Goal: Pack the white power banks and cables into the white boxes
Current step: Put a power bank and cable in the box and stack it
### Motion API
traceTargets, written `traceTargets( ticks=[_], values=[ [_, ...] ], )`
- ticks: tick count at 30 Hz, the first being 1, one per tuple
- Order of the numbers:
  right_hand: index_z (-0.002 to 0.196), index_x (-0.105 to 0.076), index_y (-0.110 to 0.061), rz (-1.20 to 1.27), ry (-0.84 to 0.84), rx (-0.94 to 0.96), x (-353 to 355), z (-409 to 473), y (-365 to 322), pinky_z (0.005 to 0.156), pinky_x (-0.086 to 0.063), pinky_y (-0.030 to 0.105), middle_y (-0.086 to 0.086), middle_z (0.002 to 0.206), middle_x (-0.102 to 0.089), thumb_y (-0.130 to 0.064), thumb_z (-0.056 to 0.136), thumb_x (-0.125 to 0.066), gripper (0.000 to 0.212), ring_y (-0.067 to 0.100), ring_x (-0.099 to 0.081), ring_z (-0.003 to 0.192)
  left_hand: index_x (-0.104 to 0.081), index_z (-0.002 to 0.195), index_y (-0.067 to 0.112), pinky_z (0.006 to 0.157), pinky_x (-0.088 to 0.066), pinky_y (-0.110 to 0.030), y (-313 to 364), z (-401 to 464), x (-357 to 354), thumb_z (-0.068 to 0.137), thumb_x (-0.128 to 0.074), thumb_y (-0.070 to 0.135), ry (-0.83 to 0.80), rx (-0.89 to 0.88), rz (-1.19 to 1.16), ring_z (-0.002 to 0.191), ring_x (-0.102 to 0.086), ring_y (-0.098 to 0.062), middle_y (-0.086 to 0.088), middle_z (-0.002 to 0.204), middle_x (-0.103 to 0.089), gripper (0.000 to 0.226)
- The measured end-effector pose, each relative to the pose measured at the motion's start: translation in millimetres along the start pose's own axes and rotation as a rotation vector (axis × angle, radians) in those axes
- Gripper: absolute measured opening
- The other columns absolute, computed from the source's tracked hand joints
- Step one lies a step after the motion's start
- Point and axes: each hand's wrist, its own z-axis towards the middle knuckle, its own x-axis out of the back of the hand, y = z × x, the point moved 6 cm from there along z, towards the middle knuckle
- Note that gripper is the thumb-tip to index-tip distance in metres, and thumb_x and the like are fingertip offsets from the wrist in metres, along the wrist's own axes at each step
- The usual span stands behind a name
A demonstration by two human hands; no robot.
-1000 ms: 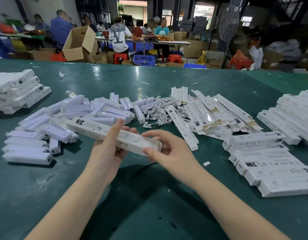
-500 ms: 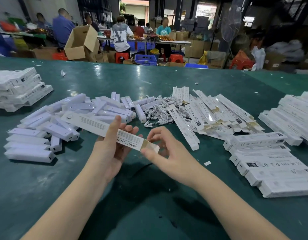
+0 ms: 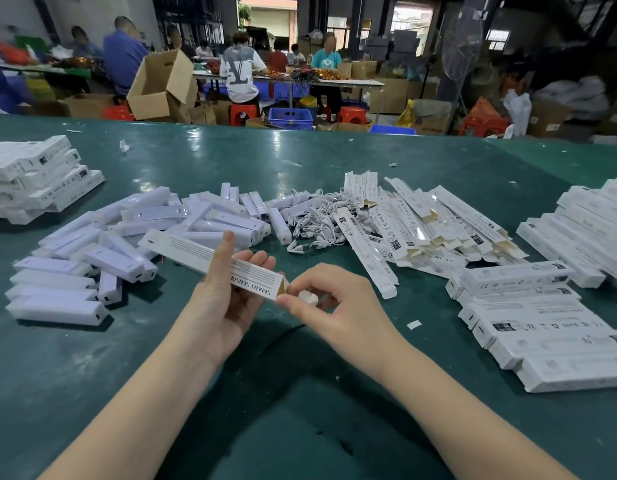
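My left hand point(image 3: 227, 296) holds a long white box point(image 3: 196, 252) printed "SMART SENSOR", thumb on top and fingers underneath, its open end pointing right. At that open end my right hand point(image 3: 329, 299) pinches the white end flap point(image 3: 305, 295). Loose white power banks point(image 3: 127, 237) lie heaped to the left on the green table point(image 3: 300, 427). A tangle of white cables point(image 3: 320, 220) sits behind the hands. Flat empty boxes point(image 3: 421, 223) spread to the right of the cables.
Packed white boxes are stacked at the right point(image 3: 542, 327), far right point(image 3: 591, 223) and far left point(image 3: 33, 174). A paper scrap point(image 3: 414, 324) lies by my right hand. Beyond the table's far edge people sit at other tables among cardboard cartons point(image 3: 161, 84).
The box has turned in my left hand from its face with the window to the printed side. My right hand has moved to its open end and taken the flap.
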Motion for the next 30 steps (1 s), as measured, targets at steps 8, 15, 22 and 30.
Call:
traceTargets(
  ticks=[8,15,22,30],
  values=[
    [0.090,-0.061,-0.018,0.298,-0.194,-0.176,-13.1,-4.3,6.5,0.057,-0.053,0.030,0.002,0.068,-0.063,-0.017,0.098,-0.055,0.010,0.018,-0.060,0.055,-0.061,0.091,0.007,0.051,-0.056,-0.024,0.9,-1.7,-1.3,0.059,-0.073,0.047,-0.009,0.004,-0.017,0.070,-0.073,-0.011,-0.001,0.072,-0.074,0.053],
    [0.100,-0.049,-0.016,0.517,-0.214,-0.171,-18.9,-5.8,-0.9,0.057,-0.052,0.031,0.009,0.070,-0.062,-0.023,0.098,-0.048,0.008,0.024,-0.058,0.053,-0.062,0.091,0.010,0.053,-0.055,-0.022,3.0,-1.8,-0.9,0.057,-0.074,0.049,-0.036,-0.008,0.009,0.076,-0.074,-0.012,-0.001,0.080,-0.076,0.053],
    [0.117,-0.046,-0.020,0.665,-0.210,-0.213,-18.7,-4.6,-0.2,0.053,-0.052,0.030,0.007,0.059,-0.063,-0.012,0.094,-0.060,0.028,0.021,-0.057,0.047,-0.061,0.088,0.008,0.052,-0.056,-0.023,-0.1,-6.5,-6.9,0.061,-0.070,0.049,-0.085,0.020,-0.014,0.068,-0.073,-0.013,-0.002,0.072,-0.073,0.049],
    [0.119,-0.046,-0.019,0.697,-0.221,-0.256,-19.1,-5.0,0.4,0.053,-0.052,0.031,0.008,0.059,-0.063,-0.017,0.090,-0.066,0.035,0.023,-0.057,0.047,-0.060,0.086,0.010,0.058,-0.058,-0.028,-5.1,-6.2,-8.3,0.056,-0.073,0.054,-0.129,0.072,-0.008,0.068,-0.072,-0.018,0.000,0.072,-0.071,0.054]
  ],
)
